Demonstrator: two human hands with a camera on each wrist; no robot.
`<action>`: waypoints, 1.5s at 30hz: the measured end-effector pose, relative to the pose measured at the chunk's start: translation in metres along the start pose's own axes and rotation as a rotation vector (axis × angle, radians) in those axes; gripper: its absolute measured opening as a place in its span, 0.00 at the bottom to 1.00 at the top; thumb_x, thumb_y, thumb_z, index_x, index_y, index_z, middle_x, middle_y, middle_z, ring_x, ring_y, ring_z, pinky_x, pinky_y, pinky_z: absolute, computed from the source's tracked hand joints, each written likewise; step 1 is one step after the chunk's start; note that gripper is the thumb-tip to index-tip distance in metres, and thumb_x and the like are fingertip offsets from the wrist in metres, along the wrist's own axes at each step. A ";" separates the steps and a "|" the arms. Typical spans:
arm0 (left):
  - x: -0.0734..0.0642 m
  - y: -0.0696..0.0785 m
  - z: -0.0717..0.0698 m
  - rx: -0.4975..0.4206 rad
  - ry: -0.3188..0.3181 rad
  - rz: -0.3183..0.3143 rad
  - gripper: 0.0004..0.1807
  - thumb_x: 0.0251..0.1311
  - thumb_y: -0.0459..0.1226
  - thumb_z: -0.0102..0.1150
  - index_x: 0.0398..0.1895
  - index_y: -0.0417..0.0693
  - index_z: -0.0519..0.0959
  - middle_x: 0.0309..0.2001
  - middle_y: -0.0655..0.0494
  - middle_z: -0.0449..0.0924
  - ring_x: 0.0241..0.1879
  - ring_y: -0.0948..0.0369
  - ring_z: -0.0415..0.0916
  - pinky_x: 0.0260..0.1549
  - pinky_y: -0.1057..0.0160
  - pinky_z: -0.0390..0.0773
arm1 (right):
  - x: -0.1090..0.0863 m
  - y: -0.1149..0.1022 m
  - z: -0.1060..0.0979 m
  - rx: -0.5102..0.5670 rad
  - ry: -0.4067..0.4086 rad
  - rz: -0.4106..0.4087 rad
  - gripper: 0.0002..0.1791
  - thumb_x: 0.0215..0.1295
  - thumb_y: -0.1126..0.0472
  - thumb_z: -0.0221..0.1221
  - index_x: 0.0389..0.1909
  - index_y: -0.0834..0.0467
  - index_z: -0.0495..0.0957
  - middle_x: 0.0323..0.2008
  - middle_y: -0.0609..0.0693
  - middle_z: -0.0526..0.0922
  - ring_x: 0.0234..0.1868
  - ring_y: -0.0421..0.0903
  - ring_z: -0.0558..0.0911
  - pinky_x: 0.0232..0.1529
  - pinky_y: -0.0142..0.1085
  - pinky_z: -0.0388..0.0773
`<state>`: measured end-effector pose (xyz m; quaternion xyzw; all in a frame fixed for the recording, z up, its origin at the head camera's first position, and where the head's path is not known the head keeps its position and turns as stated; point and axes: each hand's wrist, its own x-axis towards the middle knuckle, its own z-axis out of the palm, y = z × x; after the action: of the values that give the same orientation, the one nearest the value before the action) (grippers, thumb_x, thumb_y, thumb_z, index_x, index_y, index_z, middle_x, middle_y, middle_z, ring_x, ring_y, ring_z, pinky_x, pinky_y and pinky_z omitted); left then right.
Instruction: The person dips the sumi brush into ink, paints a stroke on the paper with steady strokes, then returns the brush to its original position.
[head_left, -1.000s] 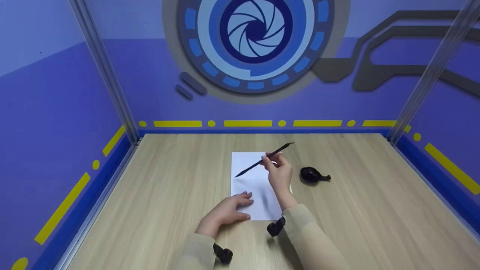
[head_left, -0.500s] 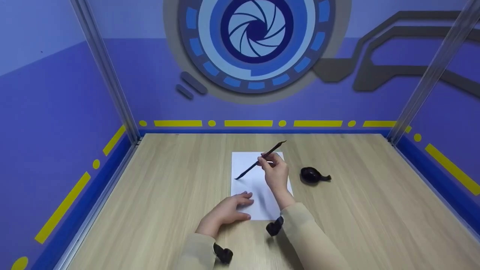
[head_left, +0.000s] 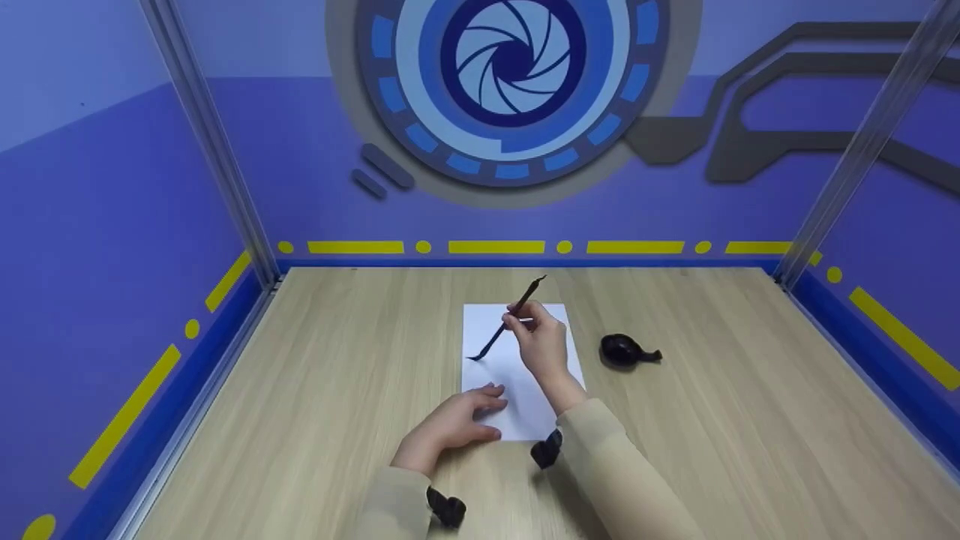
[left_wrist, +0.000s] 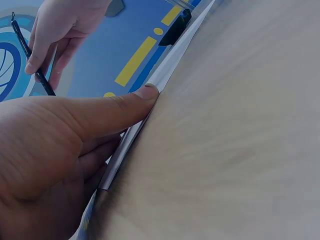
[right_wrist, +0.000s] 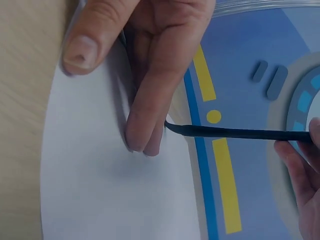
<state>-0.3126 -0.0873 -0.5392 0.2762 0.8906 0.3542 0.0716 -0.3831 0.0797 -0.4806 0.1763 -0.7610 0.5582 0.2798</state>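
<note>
On the pale wood-grain bench [head_left: 337, 360] lies a rectangular white paper sheet [head_left: 517, 375]. Over the sheet's right half, the right hand [head_left: 538, 340] pinches a slender dark brush [head_left: 493, 340], which slants down leftward from those fingers, its bent tip seemingly touching the sheet near its left edge. The left hand [head_left: 457, 418] rests, fingers loosely extended, on the sheet's near left corner. Right of the sheet sits a glossy black rounded object with a narrow neck [head_left: 622, 351].
</note>
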 end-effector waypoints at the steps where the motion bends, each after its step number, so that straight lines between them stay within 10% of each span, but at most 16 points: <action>1: 0.000 0.000 0.000 0.001 0.000 0.001 0.27 0.51 0.40 0.66 0.56 0.46 0.76 0.65 0.56 0.68 0.69 0.58 0.58 0.67 0.58 0.59 | 0.000 0.000 0.000 -0.014 -0.005 -0.008 0.08 0.57 0.63 0.64 0.36 0.62 0.79 0.29 0.50 0.84 0.28 0.43 0.86 0.32 0.30 0.83; 45: 0.000 0.000 0.002 0.037 -0.006 -0.021 0.26 0.53 0.41 0.65 0.58 0.49 0.76 0.67 0.59 0.66 0.70 0.58 0.56 0.68 0.56 0.58 | 0.001 0.005 -0.020 -0.119 -0.001 0.035 0.06 0.59 0.63 0.62 0.37 0.60 0.79 0.30 0.49 0.83 0.30 0.42 0.86 0.35 0.32 0.83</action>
<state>-0.3118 -0.0859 -0.5408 0.2691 0.8997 0.3359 0.0730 -0.3820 0.1002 -0.4790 0.1462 -0.7960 0.5166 0.2797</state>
